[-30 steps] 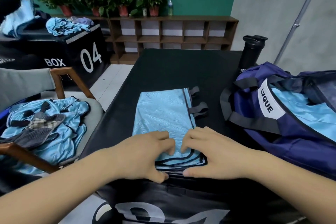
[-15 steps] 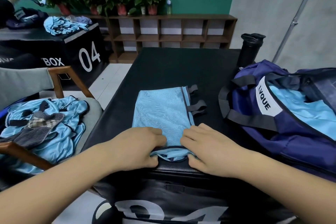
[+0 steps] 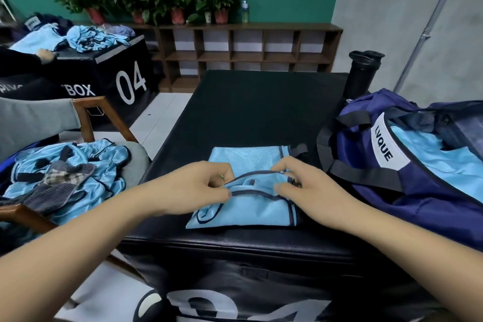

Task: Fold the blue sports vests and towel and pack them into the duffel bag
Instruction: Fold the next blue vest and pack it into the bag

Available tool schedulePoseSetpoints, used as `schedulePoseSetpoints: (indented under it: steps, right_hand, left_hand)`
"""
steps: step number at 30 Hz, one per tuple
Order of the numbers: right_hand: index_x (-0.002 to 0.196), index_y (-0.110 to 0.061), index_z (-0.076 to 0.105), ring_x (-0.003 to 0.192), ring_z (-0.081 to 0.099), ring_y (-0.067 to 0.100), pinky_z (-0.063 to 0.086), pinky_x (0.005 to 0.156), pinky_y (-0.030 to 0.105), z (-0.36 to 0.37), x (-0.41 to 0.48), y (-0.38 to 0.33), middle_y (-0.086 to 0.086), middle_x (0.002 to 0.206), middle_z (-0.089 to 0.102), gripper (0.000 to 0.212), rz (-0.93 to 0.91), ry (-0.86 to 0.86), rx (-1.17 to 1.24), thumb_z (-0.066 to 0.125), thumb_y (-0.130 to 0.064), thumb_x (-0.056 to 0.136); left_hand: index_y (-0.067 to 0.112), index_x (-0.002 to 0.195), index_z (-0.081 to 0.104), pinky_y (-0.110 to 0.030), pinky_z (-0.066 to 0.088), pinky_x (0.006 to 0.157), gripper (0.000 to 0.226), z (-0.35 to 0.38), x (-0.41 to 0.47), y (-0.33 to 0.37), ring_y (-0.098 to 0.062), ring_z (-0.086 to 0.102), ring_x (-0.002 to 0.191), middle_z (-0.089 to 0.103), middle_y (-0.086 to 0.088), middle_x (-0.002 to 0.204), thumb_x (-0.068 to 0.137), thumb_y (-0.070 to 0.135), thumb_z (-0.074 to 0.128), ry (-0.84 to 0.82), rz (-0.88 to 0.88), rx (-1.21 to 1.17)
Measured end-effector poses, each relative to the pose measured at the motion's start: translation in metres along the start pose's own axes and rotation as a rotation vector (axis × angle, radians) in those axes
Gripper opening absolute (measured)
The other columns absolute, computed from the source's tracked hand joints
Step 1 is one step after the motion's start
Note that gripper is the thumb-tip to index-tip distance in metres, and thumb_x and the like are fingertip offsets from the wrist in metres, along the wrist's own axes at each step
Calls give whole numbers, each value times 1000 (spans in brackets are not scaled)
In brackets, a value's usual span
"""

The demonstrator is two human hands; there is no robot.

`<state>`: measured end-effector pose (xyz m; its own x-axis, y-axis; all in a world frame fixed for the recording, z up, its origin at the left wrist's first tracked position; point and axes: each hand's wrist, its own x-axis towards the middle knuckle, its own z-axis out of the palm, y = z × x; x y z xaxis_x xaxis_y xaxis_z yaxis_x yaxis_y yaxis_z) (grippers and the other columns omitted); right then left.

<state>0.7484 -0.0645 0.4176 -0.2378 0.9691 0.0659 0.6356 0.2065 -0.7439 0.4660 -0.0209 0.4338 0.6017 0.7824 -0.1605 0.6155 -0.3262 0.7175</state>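
Both forearms bare, running in from the lower corners of my view and converging at centre. Left hand (image 3: 198, 188): knuckles up, fingers curled, thumb and fingertips pinching the raised fold of the vest (image 3: 251, 208). Right hand (image 3: 308, 188): near-mirror pose, forefinger hooked over the far edge of that fold, thumb set on top beside it, other fingers curled. I read both as gripping cloth. Hands near each other, not touching. Wrists roughly straight.

- Black padded box (image 3: 251, 112): the carrying surface.
- Part-folded blue vest (image 3: 251, 208): near edge, centre.
- Open navy duffel bag (image 3: 418, 204): right edge.
- Black bottle (image 3: 362, 73): far right corner, base hidden.
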Motion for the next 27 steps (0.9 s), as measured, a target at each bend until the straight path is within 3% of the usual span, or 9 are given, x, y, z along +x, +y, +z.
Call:
schedulePoseSetpoints:
  steps: [3, 6, 8, 11, 14, 17, 19, 22, 27]
  right_hand:
    - [114, -44, 65, 66, 49, 2, 38, 74, 33, -2, 8, 3, -18, 68, 54, 19, 113, 40, 198, 70, -51, 97]
    - [130, -53, 55, 104, 61, -8, 46, 97, 24, -5, 11, 3, -28, 113, 63, 57, 132, -7, 148, 85, -58, 82]
    - [132, -55, 50, 91, 64, 4, 51, 87, 27, -5, 16, 7, -15, 107, 66, 64, 135, -6, 72, 87, -42, 82]
    - [131, -49, 50, 69, 52, 12, 50, 73, 40, -3, 26, 18, 6, 87, 62, 52, 145, 78, 43, 77, -32, 90]
    - [136, -41, 51, 70, 51, 14, 43, 68, 32, 0, 31, 23, 4, 86, 59, 45, 163, 118, -2, 71, -31, 97]
    - [144, -35, 51, 99, 64, 23, 50, 88, 35, 0, 37, 28, 6, 113, 68, 48, 198, 147, 16, 69, -29, 99]
    - [144, -33, 53, 103, 65, 23, 50, 84, 30, 0, 42, 30, -2, 109, 66, 46, 190, 153, -14, 67, -27, 100]
    - [144, -32, 53, 71, 55, 13, 41, 57, 18, 1, 46, 30, -11, 89, 56, 43, 165, 138, -54, 63, -24, 103]
    - [150, -29, 48, 78, 61, 7, 43, 64, 14, -2, 53, 30, -8, 103, 65, 47, 161, 175, -127, 60, -23, 104]
  left_hand:
    - [23, 90, 63, -35, 42, 67, 10, -5, 12, -4, -13, 49, 64, 72, -2, 78, 95, 25, 71, 127, -16, 4]
    - [24, 91, 69, -36, 40, 69, 9, -11, 26, -10, -14, 50, 65, 75, -4, 85, 95, 30, 74, 200, -90, -71]
    - [24, 92, 72, -36, 38, 71, 10, -15, 34, -12, -14, 50, 66, 75, -5, 86, 95, 33, 76, 220, -145, -111]
    - [27, 95, 73, -31, 35, 66, 11, -19, 42, -11, -9, 46, 61, 63, 6, 73, 95, 37, 77, 260, -185, -132]
    - [34, 101, 73, -28, 38, 68, 15, -22, 49, -12, -11, 48, 70, 62, 5, 82, 93, 47, 77, 310, -212, -184]
    - [38, 106, 72, -27, 46, 72, 28, -27, 51, -14, -14, 53, 76, 71, -4, 107, 88, 59, 79, 261, -245, -242]
    - [40, 115, 69, -29, 57, 78, 40, -31, 51, -21, -13, 65, 85, 72, -4, 114, 82, 57, 86, 182, -274, -233]
    - [37, 118, 68, -38, 64, 88, 47, -31, 54, -39, -20, 70, 92, 72, -6, 109, 78, 38, 93, 153, -294, -190]
    - [19, 108, 71, -29, 55, 68, 25, -29, 64, -60, -10, 69, 75, 74, 2, 82, 90, 30, 84, 295, -308, -134]
